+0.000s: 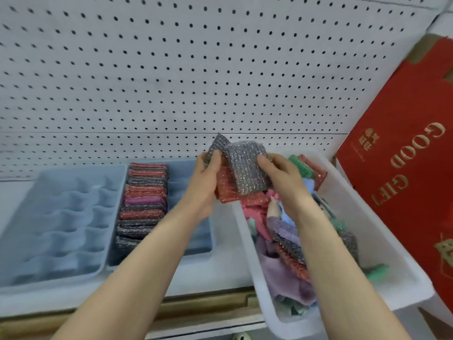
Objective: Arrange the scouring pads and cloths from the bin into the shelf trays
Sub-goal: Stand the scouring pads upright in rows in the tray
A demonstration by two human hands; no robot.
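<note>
Pads are being sorted: a grey scouring pad (247, 165) and a red scouring pad (226, 186) are gripped by both the left hand (208, 177) and right hand (282, 176), above the white bin's (382, 231) far end. Next, probably slotting them into the half-filled blue tray (196, 244) at left.

Two blue trays sit side by side on the shelf (220, 273). The left tray (14, 244) has its compartments bare. The right tray (203, 244) carries one row of scouring pads (144, 202) standing on edge, about eleven of them in red, grey and purple, though the nearest ones blur together. One white bin (382, 244) stands to the right, with a mixed heap of pads and cloths (289, 268) too tangled to count. Two hands are in view: the left hand (206, 185) and the right hand (284, 177) together hold three pads, two grey (247, 168) and one red (226, 190). One red box (407, 168) leans at the far right.
</note>
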